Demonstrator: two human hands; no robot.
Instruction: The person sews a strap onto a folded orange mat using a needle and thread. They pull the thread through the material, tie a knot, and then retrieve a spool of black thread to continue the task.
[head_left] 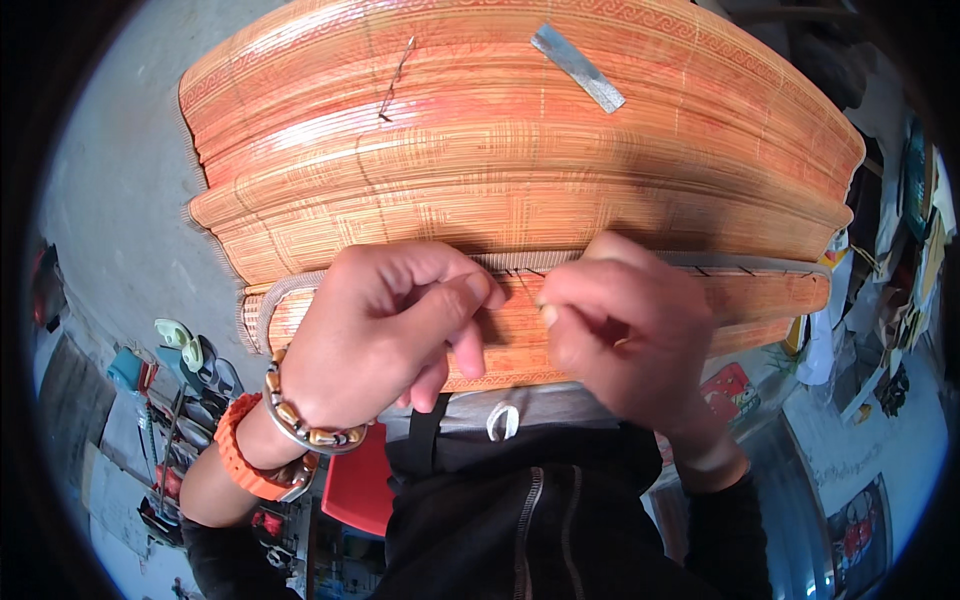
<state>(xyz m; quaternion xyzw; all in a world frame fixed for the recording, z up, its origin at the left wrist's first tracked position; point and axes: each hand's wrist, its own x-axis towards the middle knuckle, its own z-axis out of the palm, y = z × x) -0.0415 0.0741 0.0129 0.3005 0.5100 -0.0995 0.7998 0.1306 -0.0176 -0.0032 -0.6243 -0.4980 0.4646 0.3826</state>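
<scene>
An orange patterned bamboo mat (520, 150) lies in folds across my front. Along its nearest fold runs a grey-brown fabric binding (730, 267) with dark stitches. My left hand (390, 330), with bracelet and orange watch, is curled at this edge, thumb and forefinger close together; what they hold, if anything, is hidden. My right hand (625, 335) is closed in a pinch just right of it by the dark thread (530, 275); the item between its fingertips is too small to name. Higher on the mat lie a metal strip (577, 68) and a thin threaded piece (398, 78).
A red seat (355, 480) shows below me, and a small white loop (503, 421) near my black clothing. Pale slippers (178, 340) and assorted clutter lie on the grey floor (120, 190) at left. Papers and other piled items (850, 330) crowd the right side.
</scene>
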